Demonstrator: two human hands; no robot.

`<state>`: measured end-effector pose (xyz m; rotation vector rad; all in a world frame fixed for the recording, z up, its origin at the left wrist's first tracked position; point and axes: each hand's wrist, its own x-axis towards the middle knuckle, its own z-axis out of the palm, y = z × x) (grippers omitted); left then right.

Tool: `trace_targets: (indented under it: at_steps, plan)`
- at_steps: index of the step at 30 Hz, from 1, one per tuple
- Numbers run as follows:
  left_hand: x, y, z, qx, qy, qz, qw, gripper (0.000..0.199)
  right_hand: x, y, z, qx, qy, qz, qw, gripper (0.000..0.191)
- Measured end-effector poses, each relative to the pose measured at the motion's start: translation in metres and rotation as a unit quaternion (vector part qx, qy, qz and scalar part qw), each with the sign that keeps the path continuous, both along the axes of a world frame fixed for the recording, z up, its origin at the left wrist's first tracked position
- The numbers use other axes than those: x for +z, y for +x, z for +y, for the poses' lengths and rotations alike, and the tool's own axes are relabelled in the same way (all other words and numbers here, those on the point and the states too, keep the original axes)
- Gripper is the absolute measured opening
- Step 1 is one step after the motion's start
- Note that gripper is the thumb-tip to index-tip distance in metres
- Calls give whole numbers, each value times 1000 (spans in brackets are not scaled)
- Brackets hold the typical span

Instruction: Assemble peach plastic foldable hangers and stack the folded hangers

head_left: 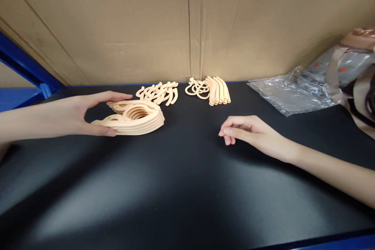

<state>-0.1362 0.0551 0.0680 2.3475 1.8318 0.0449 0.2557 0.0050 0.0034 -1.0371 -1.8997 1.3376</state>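
On the left, my left hand [88, 115] spans a neat stack of beige looped plastic pieces [143, 127]. Its thumb presses the near side while a finger reaches along the far side; the other fingers are hidden. The stack lies on the black tabletop, each piece having a round opening. To the right, my right hand [244, 131] is held above the table with its fingers curled in and the thumb against them. Nothing shows in that hand, and no object touches it.
Behind the stack lies a loose pile of small curved beige pieces [158, 93]. Beside it are beige hook-shaped pieces [197, 88] and a row of curved beige arms [219, 91]. A clear plastic bag [295, 91] and a fabric bag [348, 60] sit right. Cardboard [131, 27] stands behind.
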Motion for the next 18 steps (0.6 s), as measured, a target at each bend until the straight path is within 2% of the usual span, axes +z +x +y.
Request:
trace_targets:
  at_steps: [5, 9, 11, 14, 16, 18]
  plan:
    - [-8, -8, 4, -46, 46, -8, 998, 124, 1, -1, 0, -5, 0, -8, 1000, 25]
    - [-5, -2, -3, -81, 102, -26, 991, 119, 2, -1, -1, -5, -2, -6, 1000, 24]
    - [-2, 10, -13, -126, 150, -41, 980, 104, 1, -1, -1, -4, -3, -2, 1000, 24]
    - [-2, 42, -36, -205, 230, -64, 949, 78, 0, -2, 0, -1, -5, 5, 1000, 23]
    - [-9, 69, -52, -223, 257, -74, 937, 63, -1, -3, 1, -1, -5, 9, 1000, 23]
    - [-23, 93, -65, -215, 280, -64, 934, 49, -1, -3, 1, 0, -4, 12, 1000, 24]
